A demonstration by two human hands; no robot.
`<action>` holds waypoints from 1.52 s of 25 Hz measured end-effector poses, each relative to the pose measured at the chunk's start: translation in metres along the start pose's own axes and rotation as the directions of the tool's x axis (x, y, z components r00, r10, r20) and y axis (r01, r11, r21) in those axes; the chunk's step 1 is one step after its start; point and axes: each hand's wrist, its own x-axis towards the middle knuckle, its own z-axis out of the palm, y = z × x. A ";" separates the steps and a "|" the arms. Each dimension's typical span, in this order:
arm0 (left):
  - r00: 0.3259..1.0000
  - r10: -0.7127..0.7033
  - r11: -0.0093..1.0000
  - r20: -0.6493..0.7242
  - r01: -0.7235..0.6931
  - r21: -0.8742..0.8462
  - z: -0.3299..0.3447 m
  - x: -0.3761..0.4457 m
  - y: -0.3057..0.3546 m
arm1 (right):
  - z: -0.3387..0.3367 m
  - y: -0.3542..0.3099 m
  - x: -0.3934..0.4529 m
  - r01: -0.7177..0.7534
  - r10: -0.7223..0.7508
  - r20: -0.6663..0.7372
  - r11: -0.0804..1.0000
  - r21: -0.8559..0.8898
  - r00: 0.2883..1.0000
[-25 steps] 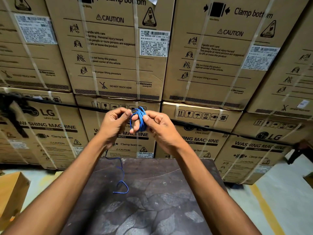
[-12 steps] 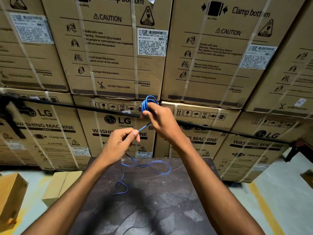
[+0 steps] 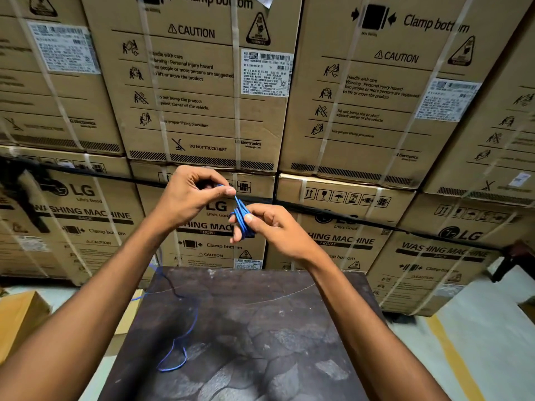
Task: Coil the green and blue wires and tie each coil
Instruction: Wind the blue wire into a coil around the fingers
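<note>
While stacked cardboard boxes (image 3: 202,91) marked as washing machines fill the whole background, a dark bench (image 3: 260,328) with a mottled, scuffed top stands just in front of them and below both raised forearms. Above the far edge of the bench, the right hand (image 3: 278,230) is turned palm inward, its fingers (image 3: 254,219) pinching a small bundle of blue wire (image 3: 241,219) between thumb and forefinger, the other fingers curled loosely beneath. Up and to the left of that bundle, the left hand (image 3: 188,195) is held a little higher, its thumb and forefinger pressed together on a strand of the wire that runs taut down to the coil. Loose wire trails down past the left wrist onto the near left part of the bench, ending in a small loop. Left of the bench, a small brown carton (image 3: 17,316) sits on the floor (image 3: 477,328), which is pale with a yellow stripe on the right.
</note>
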 end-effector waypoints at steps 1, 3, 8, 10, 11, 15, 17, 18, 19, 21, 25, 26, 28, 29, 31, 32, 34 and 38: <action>0.999 -0.021 0.995 -0.037 0.017 -0.099 0.004 0.002 -0.002 | 0.002 -0.004 -0.001 0.027 -0.025 -0.021 0.993 0.114 0.999; 0.991 -0.094 0.948 -0.099 0.059 -0.312 0.016 -0.002 -0.008 | 0.006 -0.011 0.001 0.099 -0.078 -0.086 0.955 0.280 0.993; 0.909 -0.409 0.758 -0.077 0.291 -0.584 0.067 -0.027 -0.028 | 0.014 -0.024 0.015 0.237 -0.146 -0.229 0.863 0.446 0.962; 0.908 -0.418 0.784 -0.029 0.344 -0.517 0.088 -0.044 -0.032 | 0.011 -0.027 0.023 0.271 -0.138 -0.304 0.848 0.456 0.943; 0.918 -0.396 0.806 -0.003 0.345 -0.481 0.096 -0.053 -0.035 | 0.007 -0.026 0.027 0.291 -0.151 -0.344 0.868 0.402 0.927; 0.975 -0.218 0.951 -0.038 0.204 -0.233 0.098 -0.074 -0.034 | -0.007 -0.011 0.034 0.216 -0.237 -0.386 0.971 -0.098 0.891; 0.991 -0.126 0.990 -0.054 0.122 -0.071 0.083 -0.076 -0.027 | -0.010 0.003 0.031 0.141 -0.262 -0.342 0.930 -0.340 0.902; 0.993 -0.099 0.995 -0.062 0.100 0.007 0.073 -0.076 -0.024 | -0.011 0.009 0.028 0.109 -0.265 -0.312 0.892 -0.438 0.912; 0.994 -0.081 0.993 -0.073 0.087 0.080 0.062 -0.074 -0.020 | -0.012 0.014 0.025 0.083 -0.259 -0.282 0.855 -0.513 0.924; 0.996 -0.032 0.974 -0.088 0.051 0.222 0.040 -0.067 -0.010 | -0.013 0.019 0.020 0.049 -0.236 -0.241 0.802 -0.596 0.941; 0.997 0.052 0.933 -0.064 -0.026 0.358 0.007 -0.040 0.001 | -0.007 0.020 0.014 0.027 -0.134 -0.182 0.868 -0.495 0.974; 0.998 0.046 0.947 -0.048 -0.028 0.319 0.004 -0.031 0.000 | -0.006 0.018 0.015 0.016 -0.088 -0.146 0.902 -0.432 0.985; 1.000 -0.005 0.985 -0.029 0.010 0.171 0.002 -0.014 -0.004 | -0.008 0.012 0.015 -0.007 -0.009 -0.068 0.974 -0.228 0.998; 0.999 -0.039 0.996 -0.034 0.042 0.077 0.004 -0.009 -0.005 | -0.009 0.010 0.014 -0.013 0.010 -0.038 0.994 -0.106 0.999; 0.990 -0.120 0.990 -0.074 0.113 -0.087 0.011 -0.003 -0.006 | -0.009 0.005 0.011 0.003 -0.004 0.006 0.995 0.098 1.000; 0.981 -0.171 0.973 -0.092 0.153 -0.174 0.017 -0.004 -0.006 | -0.007 0.002 0.010 0.023 -0.026 0.012 0.983 0.182 1.000; 0.951 -0.294 0.875 -0.098 0.227 -0.427 0.034 -0.009 -0.005 | -0.001 -0.002 0.012 0.058 -0.057 -0.012 0.935 0.349 0.998; 0.901 -0.424 0.641 -0.086 0.232 -0.731 0.070 -0.023 -0.013 | 0.012 -0.012 0.021 0.120 -0.053 -0.132 0.809 0.575 0.990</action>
